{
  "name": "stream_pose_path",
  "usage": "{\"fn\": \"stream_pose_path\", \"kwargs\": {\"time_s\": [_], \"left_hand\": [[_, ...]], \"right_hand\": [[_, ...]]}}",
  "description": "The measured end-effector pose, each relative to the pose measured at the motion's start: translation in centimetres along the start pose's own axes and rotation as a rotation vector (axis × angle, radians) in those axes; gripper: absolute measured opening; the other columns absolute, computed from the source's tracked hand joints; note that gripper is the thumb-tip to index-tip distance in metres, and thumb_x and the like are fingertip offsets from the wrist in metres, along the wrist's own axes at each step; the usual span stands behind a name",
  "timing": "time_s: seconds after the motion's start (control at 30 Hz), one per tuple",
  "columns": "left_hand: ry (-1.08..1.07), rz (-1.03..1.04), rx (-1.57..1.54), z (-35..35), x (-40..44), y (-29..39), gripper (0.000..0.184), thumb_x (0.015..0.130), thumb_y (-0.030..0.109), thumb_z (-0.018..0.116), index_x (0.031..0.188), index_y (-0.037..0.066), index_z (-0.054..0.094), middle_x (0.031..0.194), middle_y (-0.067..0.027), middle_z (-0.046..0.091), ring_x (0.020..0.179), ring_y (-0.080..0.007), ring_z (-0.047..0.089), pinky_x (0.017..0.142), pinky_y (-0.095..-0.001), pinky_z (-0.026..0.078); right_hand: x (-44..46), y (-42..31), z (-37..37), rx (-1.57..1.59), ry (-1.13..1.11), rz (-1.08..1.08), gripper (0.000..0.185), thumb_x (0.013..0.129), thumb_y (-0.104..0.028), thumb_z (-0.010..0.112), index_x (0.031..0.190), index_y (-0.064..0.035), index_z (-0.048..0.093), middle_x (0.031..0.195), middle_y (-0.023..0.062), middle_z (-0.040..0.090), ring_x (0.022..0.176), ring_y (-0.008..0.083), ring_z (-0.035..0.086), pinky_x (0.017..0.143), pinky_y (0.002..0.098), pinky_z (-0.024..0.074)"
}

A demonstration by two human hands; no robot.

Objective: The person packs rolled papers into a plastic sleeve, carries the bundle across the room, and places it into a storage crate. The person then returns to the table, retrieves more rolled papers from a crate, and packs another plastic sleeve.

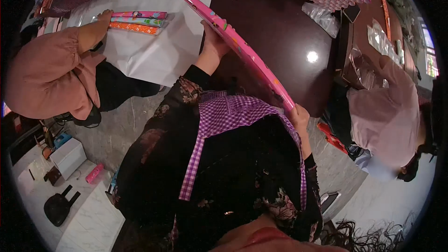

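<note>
A purple gingham apron (233,112) overlies a black top (238,158) with floral sleeves (189,91).

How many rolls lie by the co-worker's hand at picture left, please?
3: the pink roll uppermost in view, the teal roll between, the orange roll lowest; others may be hidden.

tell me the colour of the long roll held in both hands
The long roll is pink with small multicoloured markings, seen in the head view.
</note>
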State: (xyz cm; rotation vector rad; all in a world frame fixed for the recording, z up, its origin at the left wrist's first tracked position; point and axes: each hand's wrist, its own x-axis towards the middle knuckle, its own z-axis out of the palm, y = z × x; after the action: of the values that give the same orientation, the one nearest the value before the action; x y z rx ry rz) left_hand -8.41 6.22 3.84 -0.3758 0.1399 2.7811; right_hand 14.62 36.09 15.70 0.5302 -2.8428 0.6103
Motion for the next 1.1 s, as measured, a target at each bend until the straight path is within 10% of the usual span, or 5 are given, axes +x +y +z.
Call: {"fn": "stream_pose_path", "kwargs": {"time_s": [0.2, 0.43, 0.6, 0.73, 1.1], "left_hand": [[-0.06, 0.09, 0.269, 7.7, -3.8, 1.8, 0.087, 0.082, 0.078, 0.04, 0.138, 0.012, 0.042, 0.134, -0.0115, 0.052, 0.119, -0.0328, 0.053, 0.103, -0.0505, 0.042], [-0.355, 0.304, 0.373, 14.7, -2.0, 1.4, 0.112, 0.066, 0.086, 0.047, 0.143, 0.006, 0.031, 0.133, -0.0188, 0.049, 0.117, -0.0413, 0.053, 0.1, -0.0558, 0.044], [-0.69, -0.079, 0.107, 13.7, 0.1, -0.6, 0.083, 0.085, 0.072, 0.045, 0.134, 0.005, 0.043, 0.124, -0.0137, 0.058, 0.106, -0.0288, 0.06, 0.094, -0.0459, 0.05], [-0.397, 0.157, 0.252, 16.9, -2.0, -0.7, 0.044, 0.09, 0.023, 0.066, 0.127, 0.006, 0.05, 0.116, -0.0047, 0.061, 0.105, -0.019, 0.061, 0.093, -0.0385, 0.05], [-0.319, 0.317, 0.511, 16.7, -4.7, 1.1, 0.039, 0.086, 0.005, 0.062, 0.122, 0.006, 0.049, 0.112, -0.0025, 0.059, 0.104, -0.0149, 0.058, 0.096, -0.0334, 0.046]], "right_hand": [[0.5, 0.6, 2.1, 0.581, 0.011, 0.445, 0.028, 0.082, -0.005, 0.069, 0.108, -0.0005, 0.061, 0.079, 0.0031, 0.061, 0.067, 0.0188, 0.058, 0.06, 0.0295, 0.0474], [4.4, 1.0, 1.1, 1.28, -0.611, 0.712, 0.018, 0.085, -0.018, 0.073, 0.09, -0.0042, 0.063, 0.07, -0.0091, 0.051, 0.058, 0.0042, 0.043, 0.049, 0.0203, 0.0322], [6.7, 0.2, 1.4, 1.745, -0.631, 0.661, 0.037, 0.079, -0.031, 0.078, 0.097, -0.0033, 0.062, 0.08, -0.0008, 0.059, 0.064, 0.0067, 0.052, 0.054, 0.0206, 0.0415], [7.2, -3.0, 0.5, 1.924, -0.471, 0.808, 0.04, 0.082, -0.028, 0.075, 0.107, -0.0026, 0.056, 0.075, 0.0012, 0.059, 0.061, 0.0085, 0.053, 0.052, 0.0212, 0.0418], [4.5, -4.1, 2.7, 2.21, -0.429, 1.024, 0.044, 0.084, -0.051, 0.069, 0.086, -0.0092, 0.054, 0.068, -0.003, 0.052, 0.057, 0.0069, 0.046, 0.052, 0.0222, 0.038]]}}
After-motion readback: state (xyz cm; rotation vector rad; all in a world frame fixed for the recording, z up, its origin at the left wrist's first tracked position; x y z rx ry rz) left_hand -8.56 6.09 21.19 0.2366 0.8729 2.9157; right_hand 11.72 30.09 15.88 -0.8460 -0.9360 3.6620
